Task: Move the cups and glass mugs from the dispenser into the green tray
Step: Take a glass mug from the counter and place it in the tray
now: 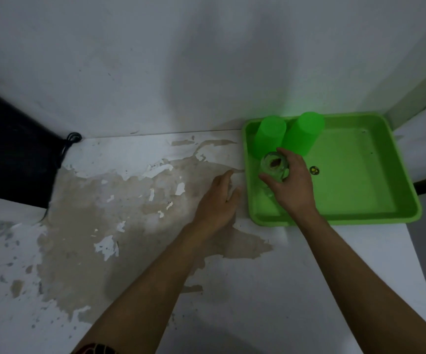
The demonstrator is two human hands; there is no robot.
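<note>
At the far left a dark object (10, 146) stands against the wall, well left of the tray, with a black cord (68, 143) looped at its near corner. The white table (130, 251) between it and the tray is worn, its coating peeled to show wide tan patches. The left hand (217, 200) lies just left of the tray's left rim, palm down, fingers loosely spread and holding nothing; whether it touches the table cannot be told. The green tray (360, 210) sits at the table's back right corner, against the wall. In the tray's back left corner two green cups (270, 135) stand upside down, side by side, translucent and tapered. Just in front of them, inside the tray near its left wall, the right hand (291, 182) grips a mug (274, 167) from above, thumb and fingers curled around its side. The mug is clear glass, tinted green by the tray beneath, its round mouth or base facing the camera. A small dark mark (314, 170) lies on the tray floor just right of the hand.
</note>
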